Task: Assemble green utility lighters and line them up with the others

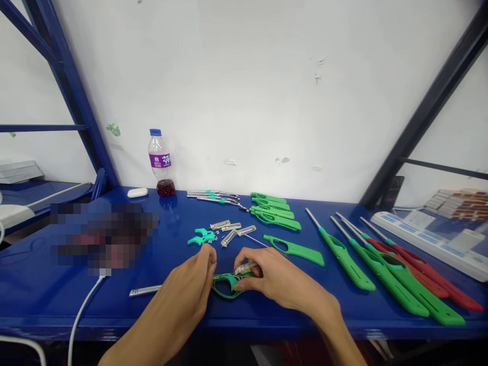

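Note:
A partly assembled stick lighter, with a green casing half and a teal trigger, lies at the table's front. Its metal tube sticks out to the left beneath my left hand. That hand is closed around the tube end of the casing, its fingertips mostly hidden. My right hand pinches a small clear fuel tank just above the casing, the thumb near the trigger. Behind the hands are loose clear tanks, teal triggers and a thin metal rod.
Green casing halves and metal tubes with wires lie farther back. Finished green lighters and red lighters are at right, beside a white power strip. A drink bottle and white case stand back left.

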A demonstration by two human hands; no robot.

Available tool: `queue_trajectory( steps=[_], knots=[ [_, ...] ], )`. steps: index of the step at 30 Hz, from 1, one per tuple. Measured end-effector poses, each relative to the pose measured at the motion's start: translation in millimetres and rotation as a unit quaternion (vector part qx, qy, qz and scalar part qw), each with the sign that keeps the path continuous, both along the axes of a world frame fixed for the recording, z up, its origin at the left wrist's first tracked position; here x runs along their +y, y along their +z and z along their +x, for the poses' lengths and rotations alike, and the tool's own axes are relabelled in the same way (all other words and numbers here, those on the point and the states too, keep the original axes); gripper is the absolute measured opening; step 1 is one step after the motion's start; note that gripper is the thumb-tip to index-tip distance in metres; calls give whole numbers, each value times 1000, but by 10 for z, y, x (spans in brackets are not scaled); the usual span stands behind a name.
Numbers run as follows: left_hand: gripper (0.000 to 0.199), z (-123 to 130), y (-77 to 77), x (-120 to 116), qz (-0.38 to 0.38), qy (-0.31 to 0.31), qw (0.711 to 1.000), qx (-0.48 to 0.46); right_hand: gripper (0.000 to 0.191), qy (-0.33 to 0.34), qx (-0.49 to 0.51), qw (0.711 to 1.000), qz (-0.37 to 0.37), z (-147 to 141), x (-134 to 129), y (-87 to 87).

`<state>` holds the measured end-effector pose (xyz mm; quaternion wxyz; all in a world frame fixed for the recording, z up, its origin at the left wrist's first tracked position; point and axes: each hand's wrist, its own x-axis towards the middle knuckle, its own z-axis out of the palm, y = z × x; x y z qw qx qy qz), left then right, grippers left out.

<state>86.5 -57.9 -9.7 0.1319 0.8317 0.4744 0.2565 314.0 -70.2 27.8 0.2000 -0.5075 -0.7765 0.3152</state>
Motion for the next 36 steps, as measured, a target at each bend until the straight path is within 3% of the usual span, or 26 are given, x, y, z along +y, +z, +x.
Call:
queue_trajectory(
  steps=[6,14,19,29,36],
  knots=[
    [29,-136,9,98,10,-61,998,-10,14,12,-4,1000,9,7,-2,9],
    [24,-371,120,108,17,-36,999,35,11,11,-15,1000,8,1,-1,13],
    [25,-352,129,117,-21,-57,997,54,10,9,-20,1000,12,5,-6,0],
    [38,-309,100,76,13,-67,993,95,12,14,-21,1000,7,14,-4,0],
    [33,-286,141,92,-12,-57,993,107,17,28,-14,999,25,32,-23,36]
  ],
)
